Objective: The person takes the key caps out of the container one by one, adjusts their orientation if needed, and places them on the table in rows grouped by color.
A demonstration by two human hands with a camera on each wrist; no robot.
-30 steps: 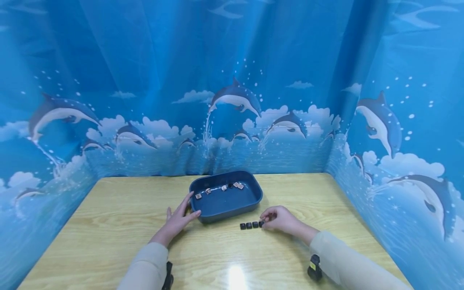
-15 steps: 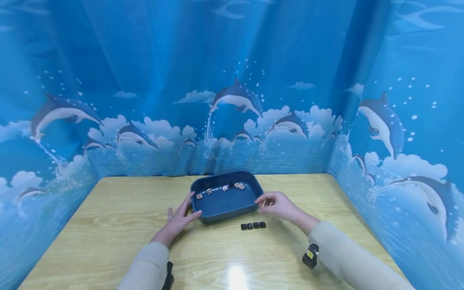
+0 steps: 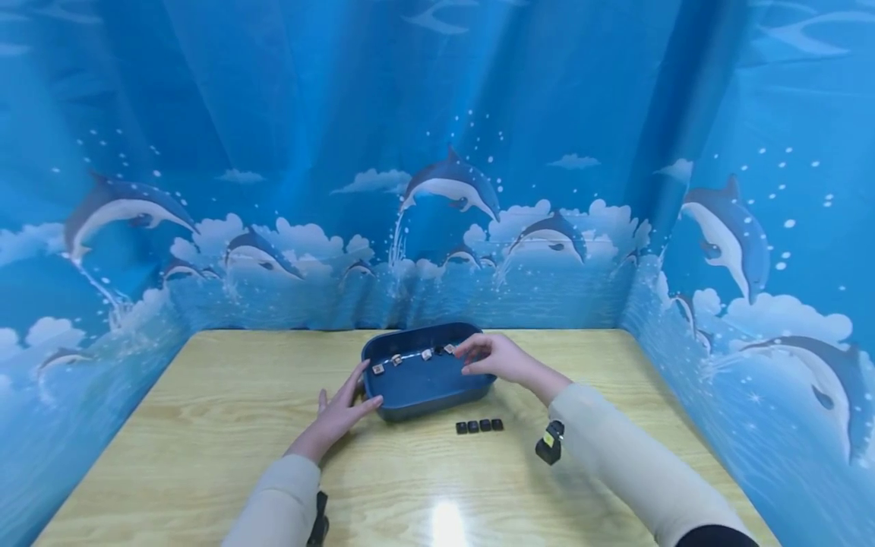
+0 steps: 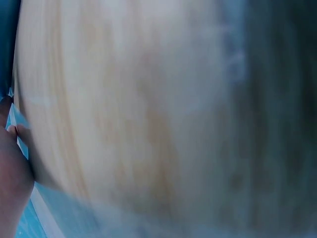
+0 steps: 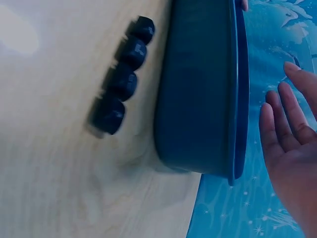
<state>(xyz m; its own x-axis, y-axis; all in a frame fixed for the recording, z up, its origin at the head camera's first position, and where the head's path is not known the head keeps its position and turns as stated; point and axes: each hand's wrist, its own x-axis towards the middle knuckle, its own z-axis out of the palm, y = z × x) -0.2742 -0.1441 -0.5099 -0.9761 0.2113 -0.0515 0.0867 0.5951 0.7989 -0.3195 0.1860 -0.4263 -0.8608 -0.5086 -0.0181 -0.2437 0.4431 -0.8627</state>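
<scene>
A dark blue plastic bin [image 3: 422, 384] stands on the table with several small pale keycaps [image 3: 427, 355] and a black one [image 3: 440, 350] along its far side. My left hand [image 3: 335, 416] rests at the bin's left end, fingers spread and fairly straight, the thumb near the front rim. Over the right part of the bin hovers my right hand [image 3: 502, 358], its fingers loosely bent and apart; nothing shows between them in the right wrist view. In front of the bin sits a row of black keycaps [image 5: 122, 82]. My right hand covers part of the bin's right side.
The light wood-grain table [image 3: 225, 425] runs back to a blue dolphin-print curtain [image 3: 342, 190], which also closes off both sides. Both sleeved wrists carry small black devices, such as the right wrist device [image 3: 549, 443].
My right hand has left the end of the black keycap row, moved up and to the left, and is now over the bin. The left hand stays at the bin.
</scene>
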